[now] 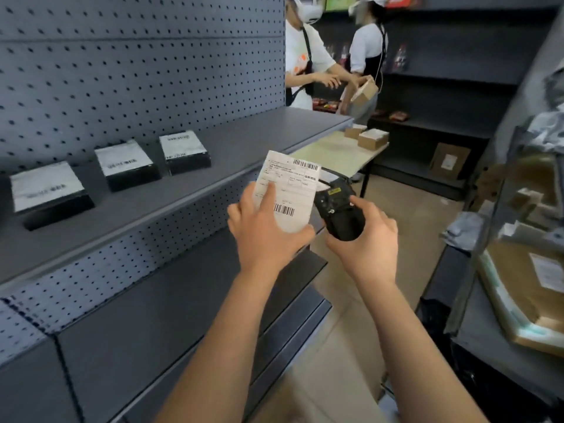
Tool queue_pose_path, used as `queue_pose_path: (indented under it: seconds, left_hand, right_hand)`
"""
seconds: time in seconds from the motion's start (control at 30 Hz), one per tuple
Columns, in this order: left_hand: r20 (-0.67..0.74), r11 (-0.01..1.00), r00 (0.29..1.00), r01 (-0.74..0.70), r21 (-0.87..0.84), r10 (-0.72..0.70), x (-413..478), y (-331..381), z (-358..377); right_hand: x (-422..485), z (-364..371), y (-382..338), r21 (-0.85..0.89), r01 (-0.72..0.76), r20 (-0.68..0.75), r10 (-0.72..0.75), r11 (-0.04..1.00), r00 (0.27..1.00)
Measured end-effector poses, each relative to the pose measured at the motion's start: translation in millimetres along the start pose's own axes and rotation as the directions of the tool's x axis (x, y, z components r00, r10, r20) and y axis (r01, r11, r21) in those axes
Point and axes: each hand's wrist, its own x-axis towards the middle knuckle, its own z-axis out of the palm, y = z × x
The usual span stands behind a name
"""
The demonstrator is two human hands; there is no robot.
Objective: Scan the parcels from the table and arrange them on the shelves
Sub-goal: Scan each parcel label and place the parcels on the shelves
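Note:
My left hand (265, 230) holds a white shipping label (290, 190) with barcodes at its top and bottom, thumb and forefinger on its face. Right beside it my right hand (366, 236) grips a black handheld scanner (338, 210), which touches the label's right edge. Three black parcels (128, 166) with white labels lie in a row on the grey shelf (213, 178) to my left. Further off stands a pale table (332, 154) with two cardboard boxes (372, 138) on it.
Two people (305, 62) stand beyond the table, one holding a small cardboard box (364, 91). A dark shelf rack (442, 123) lines the back wall with a flat box (448, 161) leaning low down. Shelves to my right carry cardboard parcels (531, 288) and grey bags.

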Motion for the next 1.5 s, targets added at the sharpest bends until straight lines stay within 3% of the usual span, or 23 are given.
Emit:
queue_pose_path:
  seconds: [0.27,0.5,0.9,1.1,1.23,1.5]
  left_hand:
    - [-0.169,0.988,0.975,0.149,0.027,-0.142,141,0,20]
    - [-0.264,0.96,0.932,0.272,0.065,-0.247,208,-6,28]
    - [-0.333,0.764,0.765,0.624,0.167,-0.551,256,-18,74]
    - [-0.538,0.809,0.719,0.577,0.11,-0.44,246,-14,69]
    - [-0.644,0.822,0.682,0.552,0.142,-0.347,209,-10,47]
    - [-0.804,0.643,0.512,0.732,0.224,-0.303,81,4,-21]
  right_hand:
    - [159,71,-26,0.099,0.174,0.083,-0.183,0.98,0.98]
    - [243,129,-43,0.247,0.249,0.175,-0.296,0.936,0.939]
    - [329,199,-45,0.449,0.252,0.405,-0.447,0.857,0.798]
    - [331,194,-53,0.614,0.257,0.396,-0.574,0.746,0.717]
    - [304,185,-74,0.728,0.234,0.396,-0.673,0.645,0.625]
    - [184,167,-122,0.874,0.144,0.383,-0.84,0.464,0.384]
